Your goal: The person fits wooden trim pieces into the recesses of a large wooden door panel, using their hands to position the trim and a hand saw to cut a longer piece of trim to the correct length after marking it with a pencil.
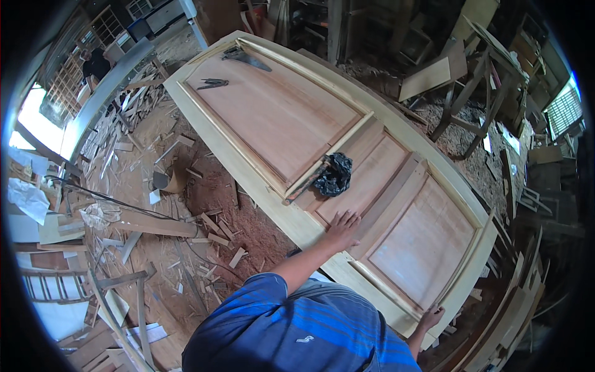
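A pale wooden panelled door [226,149] lies diagonally before me, with raised mouldings round reddish panels [421,235]. My left hand [341,230] rests on it with fingers spread, beside a dark wooden cross strip [387,195]. My right hand [431,317] is at the door's lower right moulding, its fingers partly curled at the edge; what they grip is too small to tell. A crumpled black plastic bag [334,173] sits on the middle, beside a narrow bar-like tool [300,186]. A handsaw [248,59] and a small dark tool [212,83] lie on the upper panel.
Wood offcuts [220,232], a cable [118,204] and paper scraps [28,195] litter the floor at left. A wooden trestle [462,124] stands at upper right, long boards [508,297] at lower right. Another person [94,65] is by a long bench [111,84] at upper left.
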`<control>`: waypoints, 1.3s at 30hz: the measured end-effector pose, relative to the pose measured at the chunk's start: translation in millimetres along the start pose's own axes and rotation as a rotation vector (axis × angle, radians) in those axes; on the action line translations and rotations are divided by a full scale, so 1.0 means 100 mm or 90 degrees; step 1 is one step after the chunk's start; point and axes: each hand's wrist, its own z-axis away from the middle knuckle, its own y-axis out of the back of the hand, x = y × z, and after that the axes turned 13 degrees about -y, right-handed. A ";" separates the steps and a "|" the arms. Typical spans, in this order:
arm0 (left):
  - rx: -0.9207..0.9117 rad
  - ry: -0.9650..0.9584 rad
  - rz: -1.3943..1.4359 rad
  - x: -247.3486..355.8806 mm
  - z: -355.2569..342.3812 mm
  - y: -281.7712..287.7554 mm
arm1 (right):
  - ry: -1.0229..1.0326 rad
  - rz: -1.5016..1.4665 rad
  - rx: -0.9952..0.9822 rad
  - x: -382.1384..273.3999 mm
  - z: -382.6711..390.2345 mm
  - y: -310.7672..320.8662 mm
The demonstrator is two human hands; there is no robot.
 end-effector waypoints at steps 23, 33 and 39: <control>-0.102 -0.373 0.053 -0.90 0.94 0.33 | -0.056 -0.174 -0.099 -1.30 2.12 -1.23; -0.179 -0.316 -0.019 -0.72 0.96 0.57 | -0.114 0.093 -0.006 -1.25 3.25 -0.90; -0.431 -0.305 -0.014 -0.36 1.29 0.68 | 0.231 -0.103 -0.121 -2.23 4.48 -0.89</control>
